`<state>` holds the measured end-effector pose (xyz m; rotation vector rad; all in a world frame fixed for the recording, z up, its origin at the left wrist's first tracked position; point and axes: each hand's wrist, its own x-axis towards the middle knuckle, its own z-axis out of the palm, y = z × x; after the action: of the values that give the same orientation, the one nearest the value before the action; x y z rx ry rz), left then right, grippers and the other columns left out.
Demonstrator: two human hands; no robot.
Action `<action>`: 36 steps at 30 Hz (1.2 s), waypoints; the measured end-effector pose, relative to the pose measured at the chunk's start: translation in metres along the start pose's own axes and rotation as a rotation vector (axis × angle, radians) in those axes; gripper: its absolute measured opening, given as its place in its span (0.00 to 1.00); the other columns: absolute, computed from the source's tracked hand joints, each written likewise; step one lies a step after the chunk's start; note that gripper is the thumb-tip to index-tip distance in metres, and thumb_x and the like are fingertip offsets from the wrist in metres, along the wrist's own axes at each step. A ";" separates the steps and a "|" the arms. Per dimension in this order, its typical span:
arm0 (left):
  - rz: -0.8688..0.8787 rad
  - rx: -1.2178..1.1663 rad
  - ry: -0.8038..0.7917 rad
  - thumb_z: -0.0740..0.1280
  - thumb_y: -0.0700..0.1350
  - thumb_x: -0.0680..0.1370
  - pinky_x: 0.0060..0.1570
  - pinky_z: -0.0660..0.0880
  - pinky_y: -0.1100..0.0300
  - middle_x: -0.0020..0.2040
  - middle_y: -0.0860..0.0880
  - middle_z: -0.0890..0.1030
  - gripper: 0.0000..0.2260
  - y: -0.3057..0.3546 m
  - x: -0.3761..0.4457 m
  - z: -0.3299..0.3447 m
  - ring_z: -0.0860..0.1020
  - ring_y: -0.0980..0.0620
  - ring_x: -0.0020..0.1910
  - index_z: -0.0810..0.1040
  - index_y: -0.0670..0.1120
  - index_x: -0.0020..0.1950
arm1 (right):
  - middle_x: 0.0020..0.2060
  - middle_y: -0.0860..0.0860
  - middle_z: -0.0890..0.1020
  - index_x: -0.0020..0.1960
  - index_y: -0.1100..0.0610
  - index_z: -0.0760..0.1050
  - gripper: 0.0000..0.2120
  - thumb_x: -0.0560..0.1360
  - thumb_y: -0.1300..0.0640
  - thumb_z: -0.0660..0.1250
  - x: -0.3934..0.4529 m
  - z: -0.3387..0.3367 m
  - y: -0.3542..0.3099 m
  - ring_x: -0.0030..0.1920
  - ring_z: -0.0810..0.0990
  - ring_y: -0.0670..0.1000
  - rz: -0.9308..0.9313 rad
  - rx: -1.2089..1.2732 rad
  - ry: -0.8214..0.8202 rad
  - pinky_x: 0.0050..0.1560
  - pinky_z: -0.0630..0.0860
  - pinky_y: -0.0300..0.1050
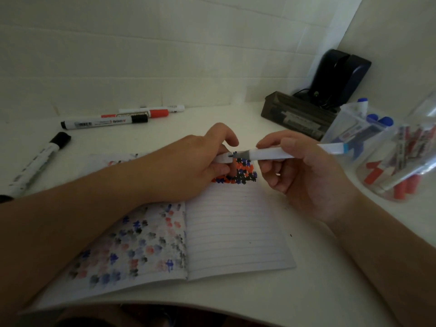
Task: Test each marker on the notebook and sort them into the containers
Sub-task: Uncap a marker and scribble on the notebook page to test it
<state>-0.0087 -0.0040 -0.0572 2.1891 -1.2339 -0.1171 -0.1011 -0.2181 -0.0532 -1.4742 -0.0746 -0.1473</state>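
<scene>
An open lined notebook lies before me, its left page and the top of its right page covered in red, blue and black ink marks. My right hand holds a white uncapped marker level above the notebook, tip pointing left. My left hand pinches the marker's white cap, its mouth right at the tip. Clear containers stand at the right: one with blue-capped markers, one with red-capped markers.
Loose markers lie on the white table at the left: a black-capped one, a red-capped one, a white one and another black-capped one. A dark box and a black device sit in the back right corner.
</scene>
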 end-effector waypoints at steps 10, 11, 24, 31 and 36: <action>0.025 0.034 0.111 0.65 0.52 0.81 0.36 0.72 0.66 0.41 0.57 0.80 0.06 -0.003 -0.001 -0.002 0.77 0.59 0.39 0.72 0.55 0.57 | 0.45 0.61 0.84 0.58 0.59 0.83 0.19 0.78 0.53 0.58 0.001 0.003 0.002 0.38 0.77 0.54 0.038 -0.059 -0.049 0.39 0.73 0.48; 0.031 0.040 0.143 0.65 0.53 0.81 0.36 0.71 0.67 0.40 0.57 0.79 0.06 -0.005 0.000 -0.003 0.76 0.58 0.39 0.74 0.56 0.57 | 0.43 0.61 0.84 0.55 0.56 0.83 0.15 0.78 0.54 0.59 0.001 0.004 0.001 0.37 0.77 0.55 0.016 -0.082 -0.035 0.39 0.72 0.48; 0.036 0.035 0.082 0.59 0.57 0.79 0.38 0.68 0.67 0.40 0.56 0.78 0.08 -0.005 -0.002 0.000 0.75 0.58 0.40 0.74 0.57 0.52 | 0.36 0.57 0.84 0.42 0.49 0.75 0.06 0.74 0.48 0.68 0.000 0.012 0.004 0.30 0.75 0.53 -0.167 -0.235 -0.089 0.30 0.70 0.42; 0.006 0.002 0.085 0.67 0.55 0.79 0.35 0.71 0.66 0.39 0.55 0.79 0.09 -0.009 0.000 0.003 0.77 0.59 0.39 0.71 0.57 0.56 | 0.37 0.56 0.85 0.47 0.54 0.74 0.04 0.80 0.56 0.66 0.000 0.014 0.009 0.32 0.80 0.50 -0.211 -0.377 -0.138 0.33 0.75 0.39; 0.056 0.043 0.098 0.64 0.57 0.80 0.38 0.70 0.68 0.40 0.56 0.80 0.07 -0.006 0.004 0.003 0.77 0.58 0.41 0.76 0.59 0.55 | 0.32 0.52 0.82 0.46 0.57 0.79 0.04 0.80 0.61 0.70 0.008 0.002 0.002 0.30 0.76 0.49 -0.211 -0.413 -0.029 0.31 0.73 0.40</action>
<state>-0.0032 -0.0069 -0.0621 2.1674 -1.2517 0.0392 -0.0933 -0.2160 -0.0536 -1.8800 -0.2347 -0.3271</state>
